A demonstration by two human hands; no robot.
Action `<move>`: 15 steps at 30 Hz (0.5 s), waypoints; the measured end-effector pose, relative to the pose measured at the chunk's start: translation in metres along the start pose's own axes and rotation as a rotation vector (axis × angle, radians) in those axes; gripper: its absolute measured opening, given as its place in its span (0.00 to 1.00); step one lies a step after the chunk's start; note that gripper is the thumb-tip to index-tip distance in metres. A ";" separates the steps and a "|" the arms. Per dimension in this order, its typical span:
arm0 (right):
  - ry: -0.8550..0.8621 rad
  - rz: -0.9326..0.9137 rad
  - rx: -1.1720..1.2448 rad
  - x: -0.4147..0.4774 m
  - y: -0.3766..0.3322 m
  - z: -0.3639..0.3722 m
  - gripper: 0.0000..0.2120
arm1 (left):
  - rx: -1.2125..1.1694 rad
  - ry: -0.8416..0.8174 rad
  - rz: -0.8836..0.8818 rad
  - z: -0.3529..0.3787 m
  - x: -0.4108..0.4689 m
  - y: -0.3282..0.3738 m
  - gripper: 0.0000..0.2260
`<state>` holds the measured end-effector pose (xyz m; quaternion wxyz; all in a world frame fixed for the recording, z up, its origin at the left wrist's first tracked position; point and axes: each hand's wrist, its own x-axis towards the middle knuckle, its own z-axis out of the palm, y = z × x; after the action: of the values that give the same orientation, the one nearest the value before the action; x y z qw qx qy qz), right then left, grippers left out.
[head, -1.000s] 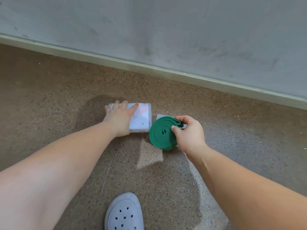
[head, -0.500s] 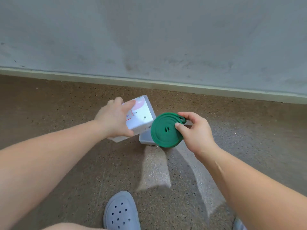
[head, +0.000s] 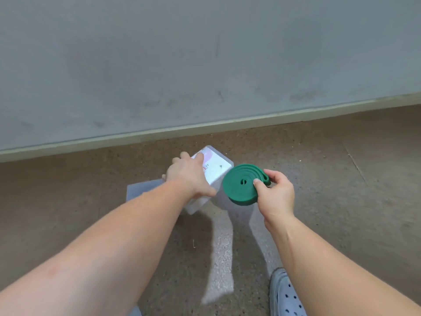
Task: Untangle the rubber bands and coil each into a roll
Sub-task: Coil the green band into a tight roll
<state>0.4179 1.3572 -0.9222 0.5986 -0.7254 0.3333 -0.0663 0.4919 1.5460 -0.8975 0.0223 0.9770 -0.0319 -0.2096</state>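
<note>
The right hand [head: 275, 192] pinches the coiled green rubber band [head: 239, 187]; the left hand [head: 189, 176] grips a tilted white box [head: 217, 172]. Should that pinch slacken, the springy roll would likely uncoil.

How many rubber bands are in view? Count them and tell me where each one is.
1. The green rubber band, coiled into a roll, is pinched in the right hand. Others may be hidden in the white box the left hand grips.

Single head-worn wide-angle view, looking forward and down along both forearms at the floor [head: 341, 201] and wall [head: 205, 65], close.
</note>
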 end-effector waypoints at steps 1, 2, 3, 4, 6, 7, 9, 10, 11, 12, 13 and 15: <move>0.001 0.011 -0.021 0.003 0.009 -0.008 0.13 | -0.021 -0.027 -0.013 0.014 0.000 0.009 0.43; 0.009 0.024 -0.040 0.006 0.019 -0.015 0.13 | -0.047 -0.048 -0.024 0.029 0.001 0.017 0.44; 0.019 0.029 -0.060 0.008 0.029 -0.020 0.14 | -0.076 -0.068 -0.035 0.043 0.002 0.023 0.45; 0.023 0.029 -0.079 0.010 0.039 -0.024 0.14 | -0.102 -0.086 -0.045 0.055 0.002 0.029 0.46; 0.013 0.023 -0.113 0.013 0.054 -0.029 0.13 | -0.145 -0.112 -0.066 0.075 0.001 0.036 0.46; -0.001 0.023 -0.134 0.014 0.060 -0.031 0.13 | -0.158 -0.121 -0.071 0.083 -0.001 0.038 0.45; -0.016 0.004 -0.185 0.016 0.073 -0.035 0.13 | -0.159 -0.139 -0.065 0.098 -0.003 0.040 0.45; -0.016 -0.003 -0.206 0.017 0.078 -0.037 0.13 | -0.163 -0.158 -0.063 0.104 -0.004 0.041 0.45; -0.014 0.001 -0.219 0.016 0.082 -0.037 0.12 | -0.174 -0.180 -0.065 0.109 -0.006 0.041 0.46; -0.013 0.014 -0.228 0.016 0.086 -0.038 0.12 | -0.187 -0.197 -0.069 0.114 -0.006 0.040 0.46; -0.015 0.025 -0.240 0.017 0.089 -0.038 0.12 | -0.195 -0.207 -0.072 0.117 -0.007 0.040 0.46; -0.012 0.047 -0.260 0.018 0.094 -0.039 0.12 | -0.203 -0.203 -0.080 0.122 -0.009 0.039 0.46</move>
<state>0.3745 1.3093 -1.0031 0.5031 -0.7892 0.3522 -0.0043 0.4315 1.5038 -1.0031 0.1091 0.9440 0.0266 -0.3102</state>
